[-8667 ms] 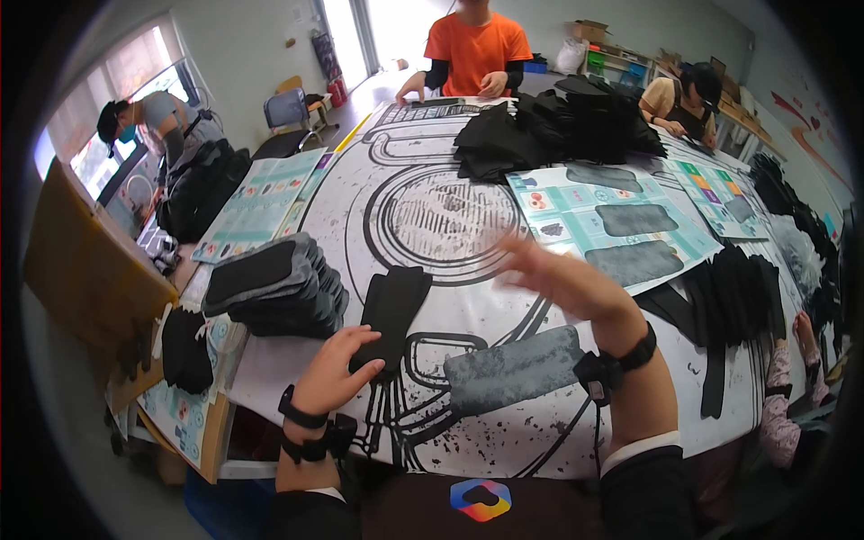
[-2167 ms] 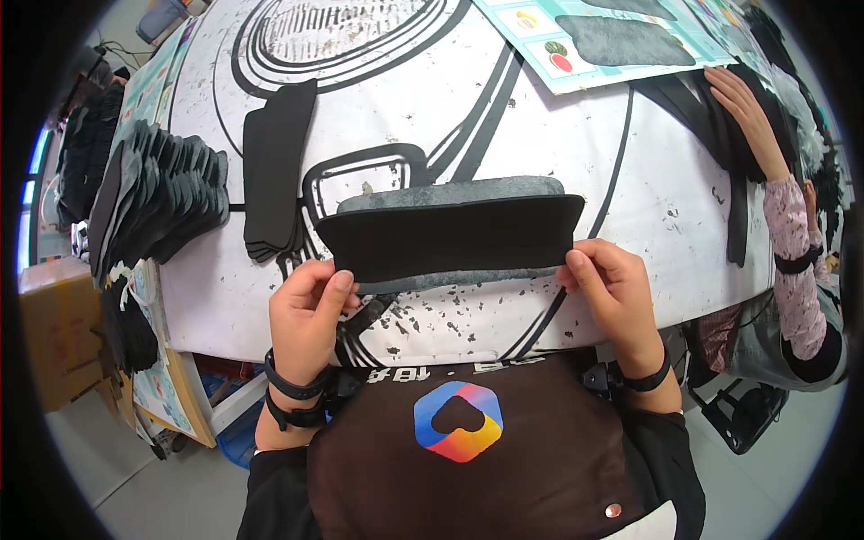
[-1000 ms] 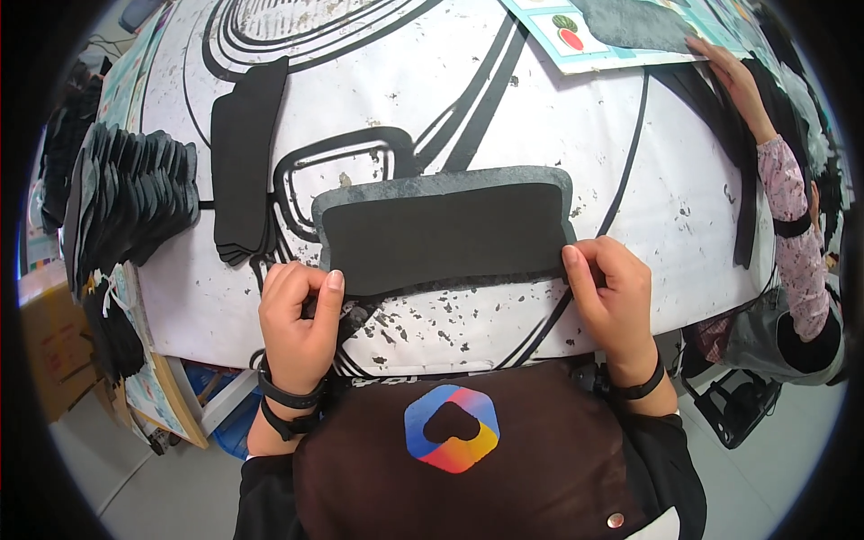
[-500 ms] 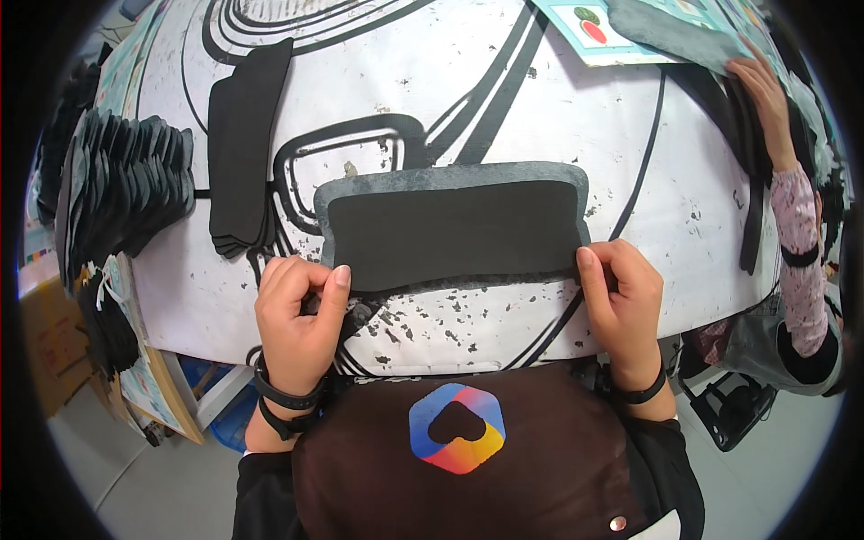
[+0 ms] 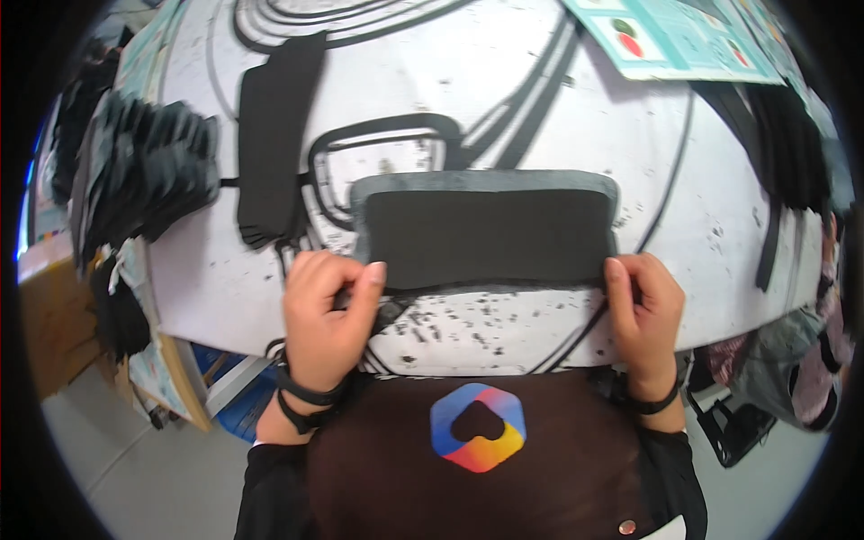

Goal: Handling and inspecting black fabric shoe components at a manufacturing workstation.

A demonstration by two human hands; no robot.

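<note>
A black fabric panel [image 5: 490,236] lies flat on the white, black-lined table [image 5: 540,337] in front of me. Beneath it is a slightly larger grey piece [image 5: 486,181], showing as a border along the far edge and both sides. My left hand [image 5: 328,310] pinches the near left corner between thumb and bent fingers. At the near right corner, my right hand [image 5: 646,310] has the same pinch. Both hands rest low at the panel's near edge, and it is drawn fairly straight between them. How many layers each pinch takes in is hidden.
Left of the panel lies a stack of long black pieces [image 5: 274,144]. Farther left stands a fanned pile of grey-black pieces [image 5: 148,171]. A teal printed sheet [image 5: 666,49] and hanging black pieces [image 5: 785,148] are at far right, near a co-worker's pink sleeve [image 5: 810,382].
The whole view has shifted, so the scene sits farther right. My hands keep their pinch on the panel's corners. The co-worker's hand and the grey piece under it have left the teal sheet.
</note>
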